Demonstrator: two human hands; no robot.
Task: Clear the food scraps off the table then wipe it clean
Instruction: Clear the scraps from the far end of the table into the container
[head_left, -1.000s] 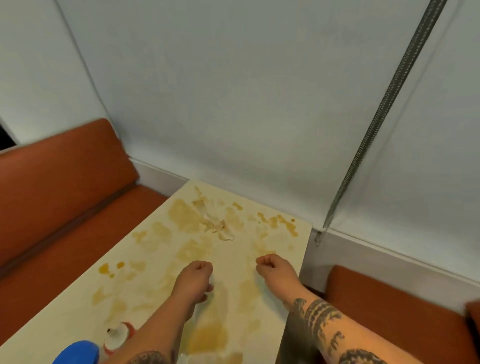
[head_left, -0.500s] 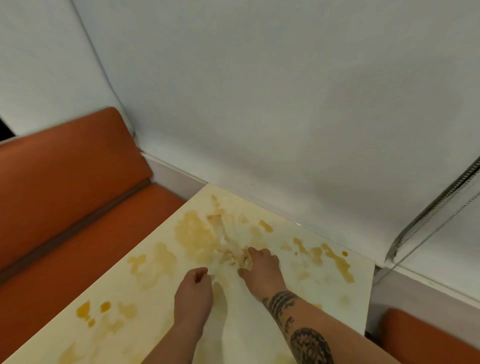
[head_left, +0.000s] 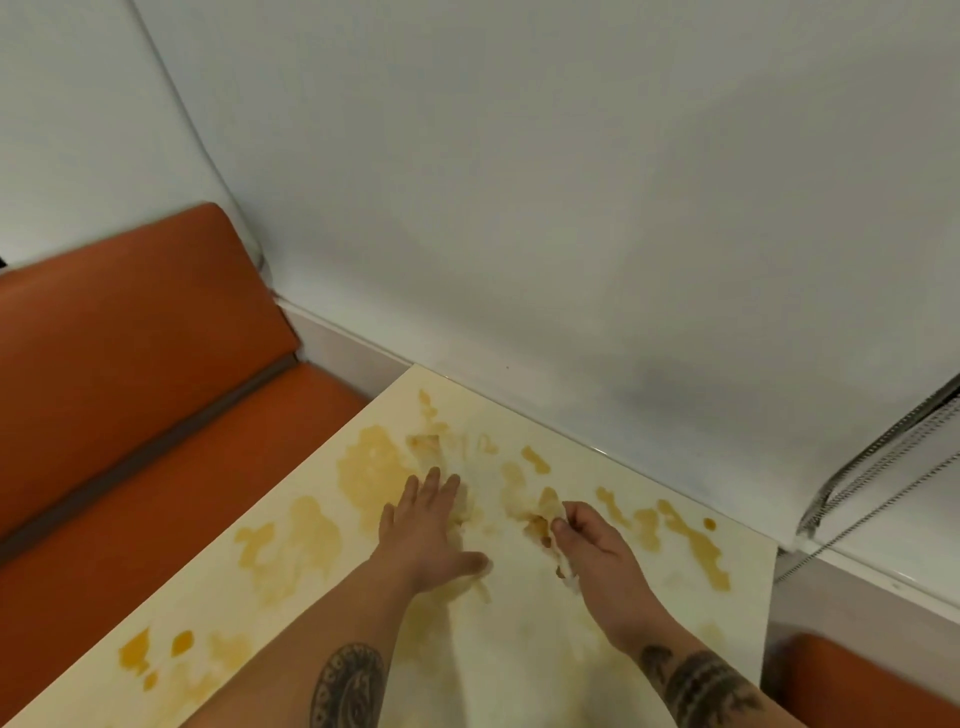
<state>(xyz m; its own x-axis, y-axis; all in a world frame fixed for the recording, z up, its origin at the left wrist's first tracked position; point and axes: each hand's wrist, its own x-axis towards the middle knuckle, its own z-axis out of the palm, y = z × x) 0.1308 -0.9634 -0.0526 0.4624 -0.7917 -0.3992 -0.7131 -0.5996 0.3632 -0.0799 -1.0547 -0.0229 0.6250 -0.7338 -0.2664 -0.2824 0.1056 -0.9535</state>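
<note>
item: food scrap (head_left: 543, 514), one piece, pale and blotched brown with sauce, lying on the table (head_left: 519, 670) towards its far right part and lifted at one end. location: between the thumb and curled fingertips of my right hand (head_left: 592, 545), which pinches it, with a wet tail trailing down under the palm. handling, as i judge it: very light, soft, soaked through, no stiffness at all, likely to tear or smear if dragged, and slippery with sauce. best taken in a bunch close to the table, gathering the loose tail in rather than pulling by one corner. item: left hand (head_left: 426, 525), fingers straight and spread, palm flat on the table just left of the scrap, holding nothing that i can see, though something pale shows at its right edge and i cannot tell what. item: second scrap (head_left: 426, 444), small, near the far edge, untouched. item: sauce smears (head_left: 371, 467), yellow-brown, spread over most of the top. surroundings: orange bench (head_left: 130, 364) at left, white wall (head_left: 519, 208) behind, blind cord (head_left: 883, 452) at right.
</note>
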